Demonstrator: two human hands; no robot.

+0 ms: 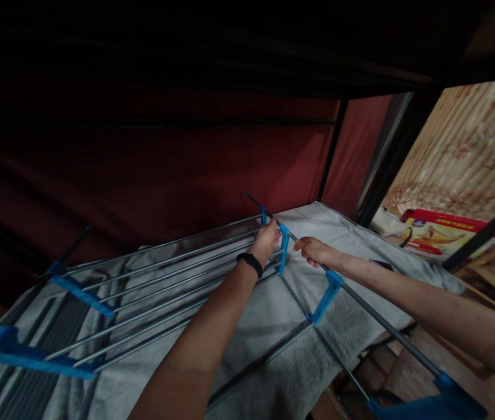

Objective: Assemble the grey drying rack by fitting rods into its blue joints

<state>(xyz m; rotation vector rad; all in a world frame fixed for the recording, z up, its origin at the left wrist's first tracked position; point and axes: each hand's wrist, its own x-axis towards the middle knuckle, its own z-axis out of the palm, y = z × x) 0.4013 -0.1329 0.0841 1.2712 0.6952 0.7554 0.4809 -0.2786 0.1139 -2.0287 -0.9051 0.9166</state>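
Note:
A rack of grey metal tubes (172, 281) with blue plastic brackets lies partly assembled on a grey-white cloth. My left hand (266, 239), with a black band at the wrist, is closed around the side pole between two blue brackets near the rack's far end. One of these, a blue bracket (284, 249), sits just right of those fingers. My right hand (312, 251) grips the same metal pole (393, 331) a little nearer to me. Below it, another blue bracket (326, 296) joins the pole to a thin crossing rod. My fingers partly hide the pole.
Loose metal tubes (50, 335) lie in a bundle at the left on the cloth (354, 248). A dark metal frame (387, 151) stands around the surface, with red panels (195, 169) behind. Beyond it at right are a red and yellow box (448, 236) and a patterned curtain (470, 151).

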